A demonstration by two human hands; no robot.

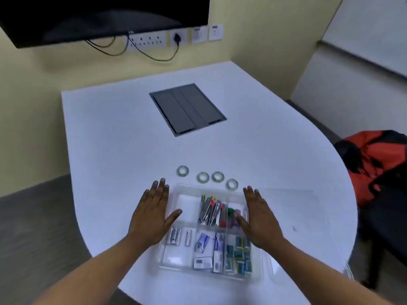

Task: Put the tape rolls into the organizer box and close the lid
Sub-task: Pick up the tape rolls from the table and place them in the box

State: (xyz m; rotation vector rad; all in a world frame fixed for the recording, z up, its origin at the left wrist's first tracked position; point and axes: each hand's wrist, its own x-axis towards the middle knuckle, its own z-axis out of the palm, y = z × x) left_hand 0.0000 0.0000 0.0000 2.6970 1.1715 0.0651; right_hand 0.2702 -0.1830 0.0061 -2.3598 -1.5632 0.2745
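Note:
Several small clear tape rolls lie in a row on the white table just beyond the box: the leftmost roll [182, 171], two middle rolls [202, 177] [217, 176] and the rightmost roll [232, 184]. The clear organizer box [176, 190] stands open near the front edge, its compartments holding pens, staples and small packets; the far-left compartment looks bare. Its transparent lid [293, 216] lies flat on the table to the right. My left hand [154, 214] rests flat at the box's left side. My right hand [255, 219] rests flat over its right side. Both hold nothing.
A grey cable hatch [187, 109] is set into the table's middle. An orange and black backpack [378, 164] sits on a chair at the right. A dark screen [99, 16] and wall sockets with cables are behind the table.

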